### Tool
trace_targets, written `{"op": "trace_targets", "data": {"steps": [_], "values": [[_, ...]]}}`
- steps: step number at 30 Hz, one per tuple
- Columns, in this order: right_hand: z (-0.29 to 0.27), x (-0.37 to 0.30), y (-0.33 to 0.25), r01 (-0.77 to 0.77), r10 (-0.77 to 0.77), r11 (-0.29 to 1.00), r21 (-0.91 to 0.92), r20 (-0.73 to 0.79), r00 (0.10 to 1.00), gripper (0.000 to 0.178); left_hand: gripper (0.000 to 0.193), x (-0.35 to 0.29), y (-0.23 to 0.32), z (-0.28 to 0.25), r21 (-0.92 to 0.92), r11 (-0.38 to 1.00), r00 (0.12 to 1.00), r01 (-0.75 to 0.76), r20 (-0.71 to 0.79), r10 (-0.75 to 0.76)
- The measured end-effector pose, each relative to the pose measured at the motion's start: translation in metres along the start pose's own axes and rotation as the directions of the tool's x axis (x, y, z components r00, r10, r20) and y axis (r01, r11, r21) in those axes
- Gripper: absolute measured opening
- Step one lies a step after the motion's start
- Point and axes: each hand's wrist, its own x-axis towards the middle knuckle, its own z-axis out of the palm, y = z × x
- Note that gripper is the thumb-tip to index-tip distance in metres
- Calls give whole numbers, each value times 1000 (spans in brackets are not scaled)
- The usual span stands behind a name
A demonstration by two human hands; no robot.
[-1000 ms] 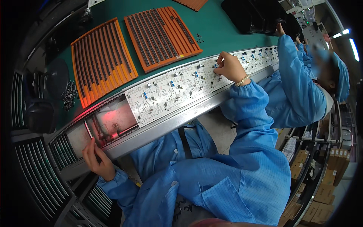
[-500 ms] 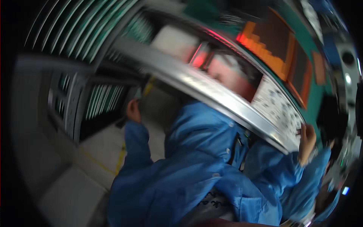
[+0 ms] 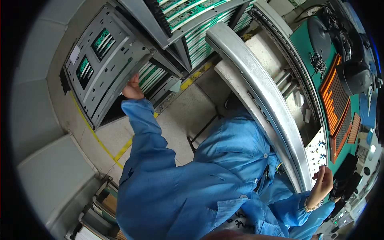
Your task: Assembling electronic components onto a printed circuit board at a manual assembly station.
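My left hand (image 3: 133, 89) reaches to the edge of a grey slotted magazine rack (image 3: 116, 52) on the floor, which holds several green circuit boards (image 3: 152, 78) with pale edges. Its fingers are curled at the rack's opening; what they grip, if anything, is hidden. At the right, my right hand (image 3: 323, 184) hovers with bent fingers and thumb drawn together near a white board (image 3: 316, 150) dotted with small dark and blue parts. Anything between those fingertips is too small to make out.
A silvery metal rail (image 3: 260, 84) of a conveyor runs between my body and the workbench. Other racks of green boards (image 3: 200, 44) stand ahead. Orange-and-dark trays (image 3: 334, 108) lie on a green mat (image 3: 298, 38). Another blue sleeve (image 3: 316, 220) shows beyond my right wrist.
The view has turned left, bringing the racks closer to the middle. My left hand, earlier beside the rack, is now at its edge. My right hand stays by the white board.
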Motion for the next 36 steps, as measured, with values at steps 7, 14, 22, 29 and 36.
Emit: {"op": "trace_targets", "data": {"steps": [7, 14, 22, 29, 36], "values": [[6, -8, -3, -9, 9, 1000, -10, 32, 999, 19, 33, 86, -7, -53, -177, 914, 918, 364, -96, -384], [0, -26, 22, -48, 45, 993, 110, 27, 999, 16, 38, 128, -47, -111, -34, 832, 802, 554, -247, -544], [-2, -30, 48, -50, 45, 978, 201, 30, 999, 13, 26, 151, -53, -162, -266, 879, 917, 395, 168, -362], [3, -29, 36, 61, -73, 964, 258, 35, 997, 10, 33, -51, -40, -143, -7, 913, 891, 409, 220, -397], [21, -24, 8, 322, -484, 813, 485, 255, 837, 11, 20, -278, 18, -44, 291, 870, 884, 399, 131, -449]]}}
